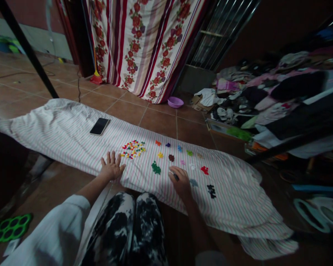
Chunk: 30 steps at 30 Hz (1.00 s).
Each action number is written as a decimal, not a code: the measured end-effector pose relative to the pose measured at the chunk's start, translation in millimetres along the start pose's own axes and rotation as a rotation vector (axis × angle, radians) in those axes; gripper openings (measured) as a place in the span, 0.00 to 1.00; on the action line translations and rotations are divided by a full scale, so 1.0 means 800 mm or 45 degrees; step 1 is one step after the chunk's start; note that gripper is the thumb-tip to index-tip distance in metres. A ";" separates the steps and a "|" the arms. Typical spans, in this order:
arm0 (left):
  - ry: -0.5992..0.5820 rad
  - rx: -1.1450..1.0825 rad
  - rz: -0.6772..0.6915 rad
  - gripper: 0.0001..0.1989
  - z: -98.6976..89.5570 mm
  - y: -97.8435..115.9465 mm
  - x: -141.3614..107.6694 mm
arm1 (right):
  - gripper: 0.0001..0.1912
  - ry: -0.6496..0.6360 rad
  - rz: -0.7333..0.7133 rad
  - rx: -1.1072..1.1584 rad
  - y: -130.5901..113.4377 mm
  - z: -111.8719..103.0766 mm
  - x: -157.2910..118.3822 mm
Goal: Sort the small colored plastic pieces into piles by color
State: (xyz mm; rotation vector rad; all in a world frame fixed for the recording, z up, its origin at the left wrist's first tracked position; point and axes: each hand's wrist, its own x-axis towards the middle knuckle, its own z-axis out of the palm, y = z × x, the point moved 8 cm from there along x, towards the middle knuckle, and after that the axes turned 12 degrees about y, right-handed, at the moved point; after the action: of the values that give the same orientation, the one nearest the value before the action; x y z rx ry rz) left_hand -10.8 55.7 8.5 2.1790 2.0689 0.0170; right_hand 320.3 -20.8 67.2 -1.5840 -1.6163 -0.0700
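Note:
My left hand (112, 167) lies flat on the striped cloth (72, 122) with its fingers spread, just below a pile of small mixed-colour beads (133, 149). My right hand (181, 179) is closed in a pinch around a small dark object (176, 177); its exact kind is too unclear to tell. Close to the right fingertips lie green beads (155, 167), brown beads (171, 157) and pink beads (182, 162). Grey beads (194, 182) sit beside that hand. Further right are red beads (204, 170) and black beads (211, 191), each colour in its own small heap.
A phone (100, 126) rests on the cloth at the left. Beyond the cloth-covered surface are a purple basin (175, 102), a floral curtain (144, 48) and a heap of clothes (266, 88). Dark poles slant at both sides. My patterned-trouser knees (133, 225) are close to the near edge.

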 end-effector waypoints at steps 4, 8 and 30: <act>-0.003 -0.008 -0.008 0.37 -0.001 0.000 0.000 | 0.13 -0.174 0.058 0.193 -0.052 0.053 0.017; -0.021 -0.037 -0.010 0.37 -0.001 0.000 0.000 | 0.12 -0.345 0.014 0.227 -0.107 0.114 0.027; -0.005 -0.013 -0.005 0.36 -0.007 0.003 -0.003 | 0.09 -0.586 0.039 -0.352 -0.180 0.212 0.051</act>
State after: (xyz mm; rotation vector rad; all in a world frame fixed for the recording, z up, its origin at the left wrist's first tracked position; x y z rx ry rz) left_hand -8.8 53.6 14.2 2.1671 2.0663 0.0231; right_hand 118.6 80.8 54.7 -1.9387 -1.9997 0.0997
